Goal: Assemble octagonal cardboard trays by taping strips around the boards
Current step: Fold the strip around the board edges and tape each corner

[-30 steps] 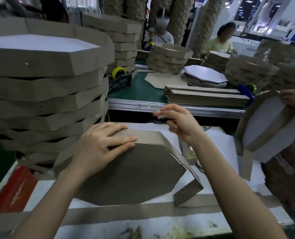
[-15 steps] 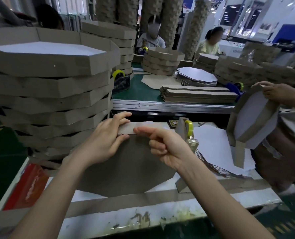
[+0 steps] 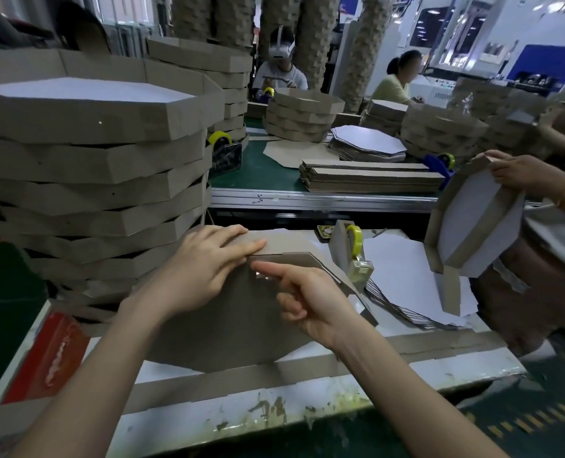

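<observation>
**A:** What is met first, at 6 o'clock?

**B:** A loose strip point(image 3: 241, 378) is laid flat along the near side of the table point(image 3: 324, 401). Just past it the board point(image 3: 228, 328) is found, brown face shown.

**A:** And the hands?

**B:** The left hand point(image 3: 205, 269) is spread flat with fingers straight. It is pressed on the rim strip point(image 3: 284, 242) at the board's 11 o'clock edge, and nothing is gripped. The forefinger of the right hand point(image 3: 310, 299) is stretched out onto a clear tape point(image 3: 262, 276) at 12 o'clock. Its other fingers are curled in on nothing.

**A:** How is this step best done?

**B:** The tape seems to be being rubbed down over the joint. The rim strip should be kept tight to the board's edge. The tape should be smoothed outward from its middle, so that no bubble or gap is left.

**A:** And farther off?

**B:** A dispenser point(image 3: 350, 256) is stood at 2 o'clock, near the board. Trays point(image 3: 92, 160) are stacked at 10 o'clock.
</observation>
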Demonstrator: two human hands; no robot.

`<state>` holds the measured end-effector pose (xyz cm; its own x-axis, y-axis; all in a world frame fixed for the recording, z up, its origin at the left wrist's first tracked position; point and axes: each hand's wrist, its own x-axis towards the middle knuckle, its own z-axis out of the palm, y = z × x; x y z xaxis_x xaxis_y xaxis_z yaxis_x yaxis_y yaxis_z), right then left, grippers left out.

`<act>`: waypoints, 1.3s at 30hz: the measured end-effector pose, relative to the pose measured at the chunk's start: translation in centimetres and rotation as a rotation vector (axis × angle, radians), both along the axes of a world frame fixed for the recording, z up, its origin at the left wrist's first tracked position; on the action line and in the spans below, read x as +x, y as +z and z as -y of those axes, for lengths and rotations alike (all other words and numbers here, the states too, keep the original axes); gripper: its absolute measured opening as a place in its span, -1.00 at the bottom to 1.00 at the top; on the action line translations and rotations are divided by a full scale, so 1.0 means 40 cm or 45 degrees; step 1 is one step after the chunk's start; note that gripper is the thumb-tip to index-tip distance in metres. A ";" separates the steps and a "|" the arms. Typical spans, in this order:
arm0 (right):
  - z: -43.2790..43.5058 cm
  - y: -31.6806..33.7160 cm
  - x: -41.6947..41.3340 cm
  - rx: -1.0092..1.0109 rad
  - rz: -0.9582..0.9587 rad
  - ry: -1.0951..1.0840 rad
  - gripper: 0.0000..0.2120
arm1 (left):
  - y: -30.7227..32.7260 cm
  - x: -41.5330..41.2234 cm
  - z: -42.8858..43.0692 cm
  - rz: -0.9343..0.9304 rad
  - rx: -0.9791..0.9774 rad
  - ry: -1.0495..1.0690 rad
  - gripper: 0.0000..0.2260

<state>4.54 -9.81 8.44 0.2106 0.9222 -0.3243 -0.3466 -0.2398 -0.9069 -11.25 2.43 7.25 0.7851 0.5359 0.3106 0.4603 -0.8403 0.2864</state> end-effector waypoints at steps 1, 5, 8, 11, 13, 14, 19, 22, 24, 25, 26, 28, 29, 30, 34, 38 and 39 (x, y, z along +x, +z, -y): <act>-0.004 -0.008 0.000 -0.001 0.025 -0.014 -0.64 | 0.001 0.000 0.004 0.004 -0.012 -0.001 -0.59; -0.022 -0.033 -0.005 0.051 0.097 -0.055 -0.62 | 0.020 0.015 0.024 0.116 -0.125 0.110 -0.61; -0.027 -0.040 -0.001 0.086 0.157 -0.060 -0.70 | 0.032 0.049 0.044 0.316 -0.194 0.264 -0.66; -0.024 -0.054 -0.001 0.014 0.339 -0.005 -0.65 | 0.028 0.074 0.051 0.348 -0.121 0.346 -0.74; -0.016 -0.082 -0.004 -0.123 0.471 0.065 -0.63 | 0.024 0.079 0.044 0.332 -0.071 0.343 -0.68; -0.007 -0.100 -0.006 -0.152 0.488 0.076 -0.64 | 0.020 0.078 0.041 0.315 -0.054 0.326 -0.63; -0.008 -0.069 0.041 0.390 0.623 -0.124 -0.64 | 0.004 0.061 0.029 0.150 0.047 0.280 -0.58; -0.033 -0.022 0.098 0.715 0.793 -0.313 -0.62 | 0.001 0.058 0.024 0.132 0.085 0.264 -0.58; -0.052 -0.009 0.142 0.738 1.060 -0.450 -0.66 | 0.000 0.060 0.023 0.126 0.108 0.269 -0.56; -0.063 -0.009 0.163 0.697 1.183 -0.465 -0.72 | -0.001 0.061 0.022 0.101 0.125 0.276 -0.51; -0.070 -0.011 0.182 0.617 1.259 -0.408 -0.76 | 0.001 0.061 0.022 0.064 0.147 0.284 -0.45; -0.079 -0.021 0.212 0.402 1.285 -0.140 -0.72 | 0.008 0.060 0.019 -0.049 0.206 0.288 -0.35; -0.078 -0.029 0.223 0.326 1.303 -0.033 -0.65 | 0.008 0.061 0.015 -0.127 0.253 0.277 -0.33; -0.077 -0.036 0.228 0.290 1.334 0.038 -0.61 | 0.007 0.061 0.011 -0.207 0.301 0.264 -0.30; -0.073 -0.050 0.229 0.323 1.351 0.118 -0.66 | 0.026 0.111 0.001 -0.370 0.400 0.258 -0.10; -0.071 -0.046 0.238 0.348 1.345 0.147 -0.73 | 0.042 0.215 0.016 -0.301 0.325 0.166 -0.10; -0.070 -0.046 0.245 0.350 1.351 0.152 -0.70 | 0.041 0.232 0.016 -0.314 0.320 0.148 -0.15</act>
